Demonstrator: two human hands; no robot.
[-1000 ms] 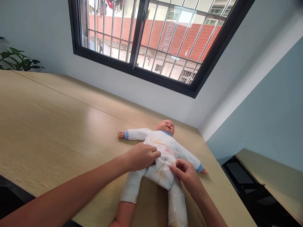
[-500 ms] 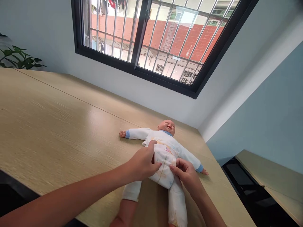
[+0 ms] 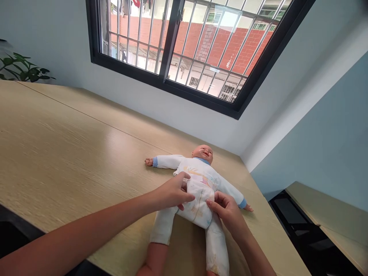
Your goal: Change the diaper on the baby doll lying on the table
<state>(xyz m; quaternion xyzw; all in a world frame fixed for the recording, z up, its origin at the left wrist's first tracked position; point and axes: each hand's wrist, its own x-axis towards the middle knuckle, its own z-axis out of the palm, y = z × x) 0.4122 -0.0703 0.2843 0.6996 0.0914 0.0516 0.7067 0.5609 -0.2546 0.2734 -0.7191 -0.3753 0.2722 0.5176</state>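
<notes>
A baby doll [image 3: 202,153] lies on its back on the wooden table, arms spread and legs toward me. It wears a white top [image 3: 198,168] with blue collar and cuffs, and white coverings on the legs. Around its hips is a white diaper [image 3: 199,201] with a line down its front. My left hand [image 3: 172,193] rests at the diaper's left side, thumb and fingers apart; some fingertips are hidden beneath the hand. At the opposite side, my right hand [image 3: 228,211] pinches the diaper's edge between thumb and bent fingers.
The light wooden table [image 3: 71,153] has a seam running along its far side. Beyond it are a pale wall and a dark-framed window [image 3: 163,69] with bars. A plant [image 3: 27,71] stands at far left. To the right is a lower black and wood furniture piece [image 3: 301,222].
My left hand has shifted slightly left and its fingers have loosened from the diaper. The doll's leg on the left has moved slightly. My right hand stays at the diaper's edge.
</notes>
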